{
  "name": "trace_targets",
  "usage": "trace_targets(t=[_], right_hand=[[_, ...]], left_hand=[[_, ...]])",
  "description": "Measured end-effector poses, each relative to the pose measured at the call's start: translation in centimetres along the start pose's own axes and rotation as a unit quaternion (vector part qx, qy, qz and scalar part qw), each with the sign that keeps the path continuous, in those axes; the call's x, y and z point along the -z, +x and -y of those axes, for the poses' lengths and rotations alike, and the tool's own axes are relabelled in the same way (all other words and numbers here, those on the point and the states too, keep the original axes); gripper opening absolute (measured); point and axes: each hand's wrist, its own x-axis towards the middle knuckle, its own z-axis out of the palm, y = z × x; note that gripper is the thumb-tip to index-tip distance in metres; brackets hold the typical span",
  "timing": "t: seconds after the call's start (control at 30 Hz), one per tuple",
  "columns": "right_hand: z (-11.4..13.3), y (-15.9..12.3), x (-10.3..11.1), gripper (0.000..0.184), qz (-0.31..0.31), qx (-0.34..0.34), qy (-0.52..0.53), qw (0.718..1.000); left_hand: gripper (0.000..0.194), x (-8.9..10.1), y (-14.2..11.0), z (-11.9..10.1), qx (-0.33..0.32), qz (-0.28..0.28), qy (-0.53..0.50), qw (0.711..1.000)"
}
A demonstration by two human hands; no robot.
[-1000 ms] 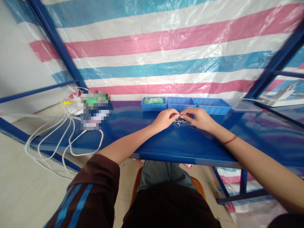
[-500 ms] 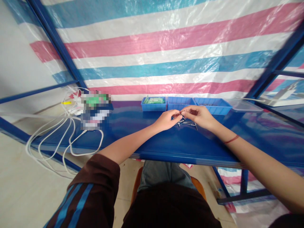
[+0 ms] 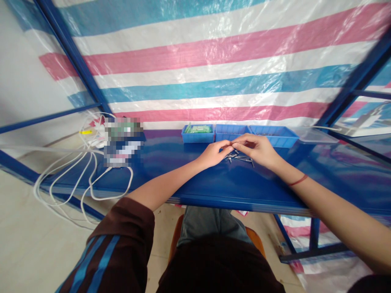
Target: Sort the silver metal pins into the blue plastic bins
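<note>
1. Bright, even daylight-like light falls over the scene; its direction is hard to tell.
2. Above both the left hand [image 3: 215, 154] and the right hand [image 3: 256, 149], white glare streaks the creased striped sheet [image 3: 214, 53].
3. Right of the right hand, the glossy tabletop [image 3: 345, 179] carries pale, hazy reflections.
4. Beneath the fingers, the metal pieces [image 3: 240, 158] look soft, their detail smeared.
5. Left of the left hand, a patch [image 3: 122, 142] is pixelated.
6. Below the hands, the dark shirt [image 3: 214, 264] sinks almost to black.
7. Far out either side, wide-angle stretching splays the frame posts [image 3: 69, 57].
</note>
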Motion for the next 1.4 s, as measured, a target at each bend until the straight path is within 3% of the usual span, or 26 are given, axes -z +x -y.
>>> trace_targets(t=[0.27, 0.4, 0.5, 0.57, 0.7, 0.8, 0.87, 0.97, 1.07, 1.2, 1.3, 1.4], right_hand=[[0.2, 0.1, 0.6, 0.034, 0.004, 0.041, -0.125, 0.991], [-0.3, 0.3, 0.9, 0.035, 0.023, 0.024, -0.17, 0.985], [-1.0, 0.8, 2.3, 0.033, -0.045, -0.023, -0.207, 0.977], [-1.6, 1.0, 4.2, 0.029, -0.111, -0.068, -0.262, 0.956], [-3.7, 0.7, 8.9, 0.029, -0.203, -0.182, -0.396, 0.877], [-5.9, 0.2, 11.3, 0.032, -0.195, -0.287, -0.469, 0.812], [-6.8, 0.0, 11.9, 0.034, -0.161, -0.297, -0.502, 0.796], [-6.6, 0.1, 11.2, 0.037, -0.155, -0.214, -0.52, 0.812], [-4.8, 0.6, 9.2, 0.034, -0.126, -0.142, -0.463, 0.866], [-3.0, 1.1, 5.9, 0.029, 0.03, -0.065, -0.36, 0.93], [-2.9, 1.0, 4.2, 0.028, 0.097, -0.024, -0.312, 0.945], [-3.0, 0.8, 3.3, 0.026, 0.121, 0.0, -0.303, 0.945]], left_hand=[[0.018, 0.2, 0.0, -0.3, 0.019, -0.097, 0.0, 0.995], [0.021, 0.2, 0.0, -0.1, 0.015, -0.089, 0.03, 0.995], [0.031, 0.1, -0.2, 0.0, 0.002, -0.048, 0.09, 0.995], [0.033, 0.2, -0.4, -0.1, -0.01, -0.008, 0.155, 0.988], [0.036, 0.3, -0.8, -0.1, -0.006, 0.072, 0.247, 0.966], [0.036, 0.4, -0.8, -0.1, 0.005, 0.111, 0.26, 0.959], [0.034, 0.4, -0.8, 0.0, 0.006, 0.116, 0.262, 0.958], [0.03, 0.5, -0.7, -0.1, 0.004, 0.103, 0.272, 0.957], [0.026, 0.5, -0.8, -0.3, 0.01, 0.092, 0.282, 0.955], [0.028, 0.5, -0.8, -0.4, 0.031, 0.09, 0.299, 0.95], [0.033, 0.5, -0.7, -0.4, 0.054, 0.094, 0.314, 0.943], [0.03, 0.5, -0.7, -0.4, 0.061, 0.099, 0.311, 0.943]])
